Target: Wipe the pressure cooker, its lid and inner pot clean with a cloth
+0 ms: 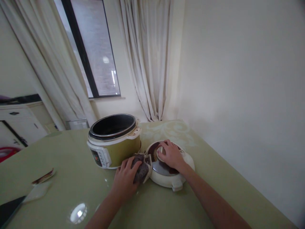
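Head view: uncovered cooker (124, 149), contents unclear; left grip (126, 178) clasps cloth (142, 171), right grip (173, 156) holds lid (162, 168).

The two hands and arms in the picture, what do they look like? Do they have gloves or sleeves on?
The left hand and the right hand are bare, with no gloves. The left forearm and right forearm show no sleeves, watch or bracelet. Tiny details, like fingernails, are too blurry to tell.
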